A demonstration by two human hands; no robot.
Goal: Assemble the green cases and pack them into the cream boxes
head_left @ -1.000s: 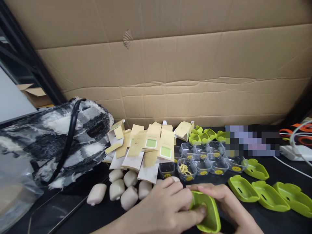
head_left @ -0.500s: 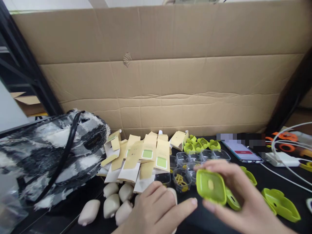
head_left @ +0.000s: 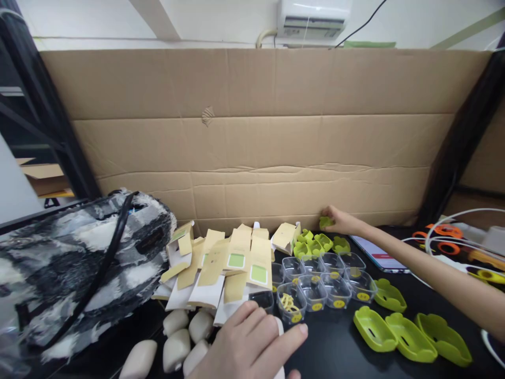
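My right hand point(head_left: 336, 220) reaches far back by the cardboard wall, its fingers closed on a small green tray point(head_left: 325, 222). Below that hand stands a cluster of the same small green trays point(head_left: 311, 245). At the front, my left hand point(head_left: 252, 342) lies palm down with the index finger stretched out and the others curled over a white object point(head_left: 281, 329), mostly hidden under the hand. Clear plastic cups point(head_left: 335, 289) with yellow stickers stand in rows ahead of it; one cup point(head_left: 291, 304) holds yellow rubber bands. Several beige rounded pieces point(head_left: 176, 350) lie left of my left hand.
Flattened cartons point(head_left: 215, 263) are piled left of the cups. Larger flower-edged green trays point(head_left: 410, 337) lie at the right front. A phone point(head_left: 381, 255), white cables point(head_left: 437, 223) and orange-handled scissors point(head_left: 447, 231) sit at the right. A shaggy grey bag point(head_left: 130, 252) fills the left.
My right hand has carried the small green tray from above the cups to the back, beside the small green trays. The left hand stays almost in place. The view has tipped upward.
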